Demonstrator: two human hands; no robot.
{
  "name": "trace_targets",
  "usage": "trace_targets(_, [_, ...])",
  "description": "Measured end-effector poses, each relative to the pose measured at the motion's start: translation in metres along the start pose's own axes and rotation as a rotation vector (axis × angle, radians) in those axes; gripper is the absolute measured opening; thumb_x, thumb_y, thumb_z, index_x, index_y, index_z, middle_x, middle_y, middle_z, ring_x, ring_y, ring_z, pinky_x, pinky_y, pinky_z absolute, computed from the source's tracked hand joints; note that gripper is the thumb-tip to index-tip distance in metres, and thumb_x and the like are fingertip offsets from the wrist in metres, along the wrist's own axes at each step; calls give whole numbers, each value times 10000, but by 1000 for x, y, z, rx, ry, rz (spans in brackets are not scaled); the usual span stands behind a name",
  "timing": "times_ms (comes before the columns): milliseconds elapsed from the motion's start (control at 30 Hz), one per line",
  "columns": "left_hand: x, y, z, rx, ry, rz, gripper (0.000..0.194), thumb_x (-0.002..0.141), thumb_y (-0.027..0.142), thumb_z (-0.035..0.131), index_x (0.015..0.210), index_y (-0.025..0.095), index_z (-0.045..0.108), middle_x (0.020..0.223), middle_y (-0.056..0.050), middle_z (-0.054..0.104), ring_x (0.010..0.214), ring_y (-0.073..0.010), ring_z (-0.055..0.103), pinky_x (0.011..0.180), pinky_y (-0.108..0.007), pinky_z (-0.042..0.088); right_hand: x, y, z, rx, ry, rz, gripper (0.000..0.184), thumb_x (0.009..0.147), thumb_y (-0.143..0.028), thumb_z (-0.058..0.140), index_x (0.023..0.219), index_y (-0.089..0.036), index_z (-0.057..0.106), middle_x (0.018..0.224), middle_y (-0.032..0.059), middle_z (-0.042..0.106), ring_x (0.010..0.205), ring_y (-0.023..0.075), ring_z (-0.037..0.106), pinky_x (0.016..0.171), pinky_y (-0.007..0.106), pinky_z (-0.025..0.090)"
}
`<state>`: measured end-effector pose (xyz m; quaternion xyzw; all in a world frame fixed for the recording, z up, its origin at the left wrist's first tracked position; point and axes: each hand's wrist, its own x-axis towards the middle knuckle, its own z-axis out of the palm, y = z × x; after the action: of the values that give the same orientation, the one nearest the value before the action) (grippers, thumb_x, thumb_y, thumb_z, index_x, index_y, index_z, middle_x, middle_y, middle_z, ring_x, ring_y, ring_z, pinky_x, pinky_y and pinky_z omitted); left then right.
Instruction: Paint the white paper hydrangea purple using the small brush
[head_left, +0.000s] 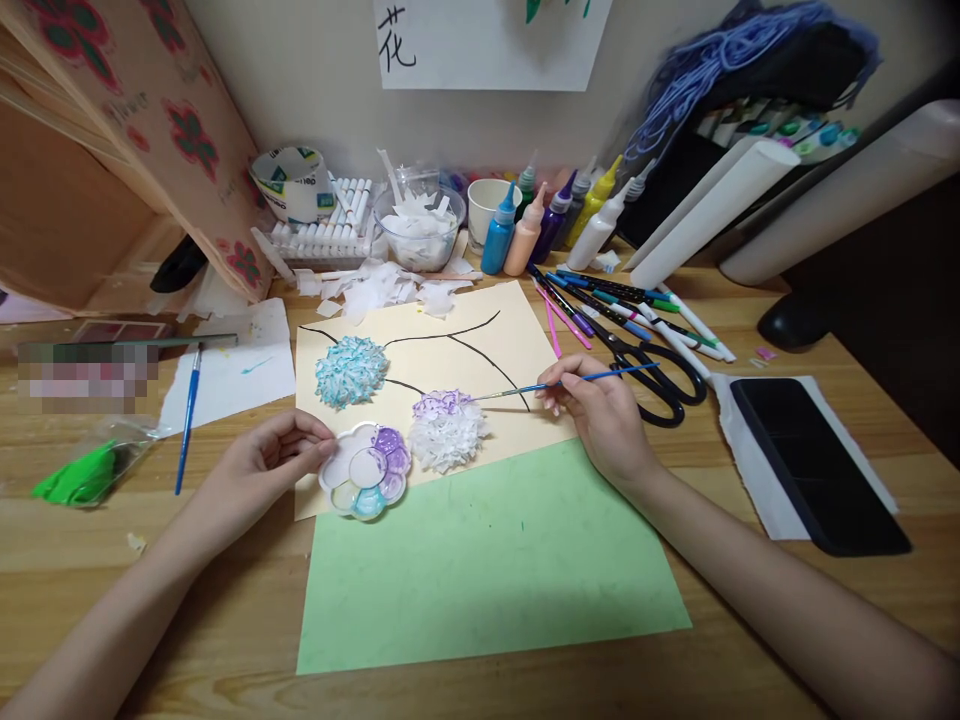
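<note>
So, a thin blue-handled paintbrush [577, 380] is pinched between the curled fingers of the right hand [600, 415], and its tip is laid on the upper edge of a fluffy white tissue-paper flower tinted purple on top [448, 430]. A flower-shaped white plastic paint palette [366, 470], with purple and pale blue wells, is steadied at its left rim by the fingertips of the left hand [266, 460], which is loosely closed on it. Both flower and palette are set on a cream sheet of paper [480, 350] marked with black branch lines, next to a second tissue flower coloured turquoise [350, 370]. A light green sheet of paper [487, 560] is overlapped onto the cream one, nearer the body, on the wooden counter [750, 610]. Black-handled scissors [652, 375] are seen just beyond the right hand, and a row of squeeze paint bottles [540, 220] is lined up by the wall.
</note>
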<state>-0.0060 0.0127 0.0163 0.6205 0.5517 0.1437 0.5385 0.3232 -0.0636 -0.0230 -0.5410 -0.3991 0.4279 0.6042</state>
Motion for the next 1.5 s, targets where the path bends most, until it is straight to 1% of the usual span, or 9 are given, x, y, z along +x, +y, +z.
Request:
trace_targets(100, [0,-2,-1,1,-3,2,217,807,392,679,860,188,626,827,-3,623,791,-146,570,708,-239,455,0,0,0,-10,0,7,122,846,-259,554,771,-194,624,735,-12,613,640,107,545,604,247,423])
trace_targets(267, [0,-3,-2,2,-10,3,213,818,391,673,869,189,627,832,-1,628,794,-142,575,712,-235,457,1,0,0,23,42,5,102,823,-264,566,763,-198,614,724,-11,605,614,108,531,564,246,406])
trace_targets(433, [0,-2,-1,7,3,14,217,805,393,681,859,189,633,822,-3,628,782,-149,578,704,-242,463,1,0,-1,-44,19,8,116,832,-265,555,761,-195,613,723,-8,610,630,112,540,593,251,427])
trace_targets(567, [0,-2,-1,-1,7,8,219,799,396,687,856,191,636,822,-2,630,785,-148,579,707,-239,463,1,1,0,-7,46,6,103,822,-268,561,766,-197,611,721,-10,602,615,110,534,564,246,413])
trace_targets(700, [-1,-4,-1,-12,8,12,218,805,399,688,857,193,638,821,1,629,790,-145,572,710,-234,457,1,1,0,-20,33,14,109,822,-258,557,755,-194,615,711,-11,604,611,105,528,575,244,419])
trace_targets(833, [0,-6,-1,-19,-3,8,226,810,408,689,863,196,634,828,4,625,795,-141,570,719,-233,455,1,1,0,12,68,22,103,818,-259,563,753,-195,611,702,-15,597,611,105,536,558,238,406])
trace_targets(1000, [0,-7,-1,-24,10,17,233,798,404,699,863,189,639,822,-4,627,789,-149,574,712,-241,460,1,2,-1,-9,50,27,109,826,-245,559,751,-191,616,705,-18,598,613,94,532,571,230,406])
trace_targets(1133, [0,-6,-1,-18,9,16,232,798,401,696,860,186,638,820,-4,628,786,-146,574,709,-236,459,1,2,-1,46,67,21,111,826,-245,560,746,-194,618,717,-20,597,617,94,540,572,227,404])
trace_targets(1500, [2,-5,0,-12,3,13,281,763,438,698,854,183,621,820,-1,614,778,-137,570,699,-235,460,1,1,-2,70,70,28,131,825,-235,556,727,-199,634,696,-26,589,601,85,532,576,215,404])
